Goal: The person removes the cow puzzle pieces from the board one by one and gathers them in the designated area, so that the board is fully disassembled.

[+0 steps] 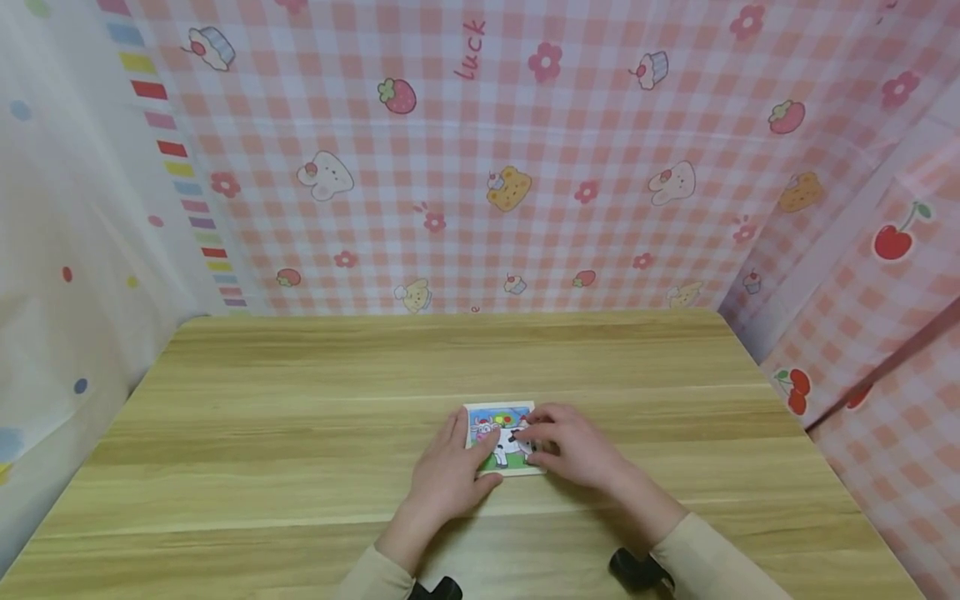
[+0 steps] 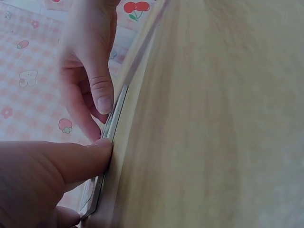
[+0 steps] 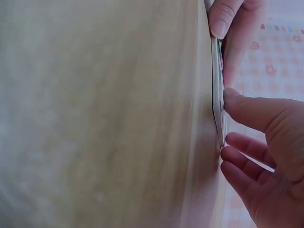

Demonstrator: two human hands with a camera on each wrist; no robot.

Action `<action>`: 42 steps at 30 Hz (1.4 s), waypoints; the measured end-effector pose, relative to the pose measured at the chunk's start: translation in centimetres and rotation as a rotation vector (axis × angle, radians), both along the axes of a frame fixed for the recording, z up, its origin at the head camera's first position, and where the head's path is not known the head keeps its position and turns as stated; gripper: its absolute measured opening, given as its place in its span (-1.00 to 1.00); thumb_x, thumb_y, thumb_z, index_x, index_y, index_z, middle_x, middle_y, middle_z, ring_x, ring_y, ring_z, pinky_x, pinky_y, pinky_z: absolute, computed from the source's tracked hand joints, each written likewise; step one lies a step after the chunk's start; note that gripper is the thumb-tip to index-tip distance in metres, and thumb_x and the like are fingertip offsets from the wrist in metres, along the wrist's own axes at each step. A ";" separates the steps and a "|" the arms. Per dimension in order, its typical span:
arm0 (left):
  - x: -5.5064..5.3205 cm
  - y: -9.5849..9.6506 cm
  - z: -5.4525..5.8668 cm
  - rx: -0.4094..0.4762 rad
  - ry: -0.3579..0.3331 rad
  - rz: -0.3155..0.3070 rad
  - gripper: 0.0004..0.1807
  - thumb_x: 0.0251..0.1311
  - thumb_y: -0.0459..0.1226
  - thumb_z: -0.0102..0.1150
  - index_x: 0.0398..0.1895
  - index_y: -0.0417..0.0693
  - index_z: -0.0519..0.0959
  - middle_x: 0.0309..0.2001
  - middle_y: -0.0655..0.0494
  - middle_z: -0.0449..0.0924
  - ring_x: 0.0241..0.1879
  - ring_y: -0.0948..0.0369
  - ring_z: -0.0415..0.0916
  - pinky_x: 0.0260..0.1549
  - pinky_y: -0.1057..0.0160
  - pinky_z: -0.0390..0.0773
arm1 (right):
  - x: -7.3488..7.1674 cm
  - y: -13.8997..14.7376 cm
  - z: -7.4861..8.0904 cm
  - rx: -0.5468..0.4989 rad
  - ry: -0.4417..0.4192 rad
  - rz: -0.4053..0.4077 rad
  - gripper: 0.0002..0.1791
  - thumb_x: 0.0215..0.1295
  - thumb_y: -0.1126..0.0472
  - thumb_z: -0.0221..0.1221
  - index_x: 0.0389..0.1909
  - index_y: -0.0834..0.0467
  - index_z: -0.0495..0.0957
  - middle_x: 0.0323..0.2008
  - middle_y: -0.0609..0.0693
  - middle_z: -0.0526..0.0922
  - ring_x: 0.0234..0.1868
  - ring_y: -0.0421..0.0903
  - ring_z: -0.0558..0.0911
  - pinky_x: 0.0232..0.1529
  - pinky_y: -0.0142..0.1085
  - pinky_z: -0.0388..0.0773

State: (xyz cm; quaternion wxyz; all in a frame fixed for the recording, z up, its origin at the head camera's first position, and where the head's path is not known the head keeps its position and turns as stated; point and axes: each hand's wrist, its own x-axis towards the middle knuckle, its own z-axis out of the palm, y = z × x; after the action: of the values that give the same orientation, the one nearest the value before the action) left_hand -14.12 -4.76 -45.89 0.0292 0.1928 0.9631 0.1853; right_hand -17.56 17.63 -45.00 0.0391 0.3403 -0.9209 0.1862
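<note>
A small square cow puzzle [image 1: 510,461] with a pale rim lies flat on the table, showing a white cow with dark spots on blue and green. My left hand [image 1: 447,475] grips its left side, the thumb along the near edge and a finger lying over the picture. Over the right part of the picture, my right hand [image 1: 576,446] bends its fingers down onto the surface. In the right wrist view the puzzle [image 3: 217,90] appears edge-on, with the right thumb [image 3: 251,111] against its face. Whether a loose piece sits under the right fingertips is hidden.
The wood-grain table [image 1: 300,433] reaches back to a pink checked curtain [image 1: 465,242] with cartoon prints. Pale dotted cloth [image 1: 67,208] hangs at the left, and cherry-printed cloth [image 1: 892,375] at the right. A black wrist device [image 1: 637,571] shows near the right sleeve.
</note>
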 end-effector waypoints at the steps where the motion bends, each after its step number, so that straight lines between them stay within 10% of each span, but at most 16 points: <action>1: 0.0 0.0 0.0 -0.003 0.001 0.000 -0.34 0.27 0.07 0.20 0.42 0.11 0.40 0.47 -0.44 0.01 0.49 -0.25 -0.01 0.44 -0.12 0.11 | -0.1 0.0 0.0 0.001 -0.006 0.001 -0.68 0.17 0.17 0.40 -0.03 0.04 0.72 0.02 0.07 0.62 0.08 0.03 0.55 0.16 -0.01 0.52; 42: 0.4 -0.8 -0.6 0.093 0.074 -0.026 -0.37 0.20 -0.02 0.31 0.32 -0.03 0.50 0.43 -0.43 0.16 0.43 -0.32 0.09 0.37 -0.20 0.23 | -5.7 -4.9 0.8 0.009 -0.100 0.006 -0.75 0.30 0.11 0.30 -0.01 -0.03 0.69 -0.07 -0.08 0.65 0.03 -0.06 0.57 0.16 -0.10 0.50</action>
State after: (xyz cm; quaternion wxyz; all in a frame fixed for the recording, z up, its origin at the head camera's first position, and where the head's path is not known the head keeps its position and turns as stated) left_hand -13.72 -5.53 -46.46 -0.0131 0.2133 0.9513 0.2221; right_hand -23.28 12.69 -44.23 -0.0092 0.3335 -0.9215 0.1990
